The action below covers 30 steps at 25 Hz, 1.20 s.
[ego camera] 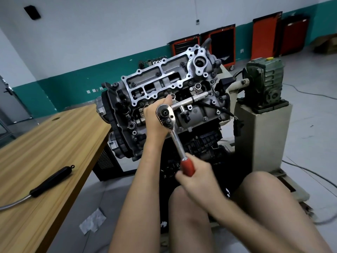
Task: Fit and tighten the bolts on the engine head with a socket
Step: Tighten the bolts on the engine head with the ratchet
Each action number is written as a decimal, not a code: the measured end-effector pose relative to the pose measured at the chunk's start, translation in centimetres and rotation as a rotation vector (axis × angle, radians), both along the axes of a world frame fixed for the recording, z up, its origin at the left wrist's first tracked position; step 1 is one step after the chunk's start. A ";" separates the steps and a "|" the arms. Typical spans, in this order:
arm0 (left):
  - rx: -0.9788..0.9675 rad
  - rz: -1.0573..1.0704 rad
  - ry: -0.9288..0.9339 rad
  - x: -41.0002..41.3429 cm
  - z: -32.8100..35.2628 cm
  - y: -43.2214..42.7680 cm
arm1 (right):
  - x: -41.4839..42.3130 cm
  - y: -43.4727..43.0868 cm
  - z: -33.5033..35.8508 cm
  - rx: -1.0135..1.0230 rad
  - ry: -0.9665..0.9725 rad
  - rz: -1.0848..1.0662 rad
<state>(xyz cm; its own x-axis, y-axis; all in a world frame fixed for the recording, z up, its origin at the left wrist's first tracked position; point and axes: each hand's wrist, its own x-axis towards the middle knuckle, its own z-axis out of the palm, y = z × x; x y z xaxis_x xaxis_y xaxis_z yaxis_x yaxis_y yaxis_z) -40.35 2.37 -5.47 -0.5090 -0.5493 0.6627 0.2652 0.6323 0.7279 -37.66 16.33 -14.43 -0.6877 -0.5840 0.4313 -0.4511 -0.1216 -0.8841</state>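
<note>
The engine head [156, 84] stands tilted toward me on its stand, silver cam cover on top, several black bolts in it. A chrome ratchet [165, 114] with a red grip [187, 167] points at the head's middle. My right hand [193, 178] is closed around the red grip. My left hand [156, 114] wraps the ratchet's head from behind, thumb up by a round bolt hole [172, 96]. The socket and the bolt under it are hidden by that hand. A chrome extension bar [191, 99] lies across the head to the right.
A wooden table [54, 152] at the left carries a black-handled tool [52, 181]. At the right, a green gearbox [264, 83] sits on a beige pedestal [262, 139]. Red tool cabinets [220, 44] line the back wall. My bare knees [259, 189] are below.
</note>
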 end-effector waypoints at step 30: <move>-0.166 -0.075 -0.117 -0.2 0.8 -1.3 | -11.6 5.8 10.4 0.553 0.771 -0.054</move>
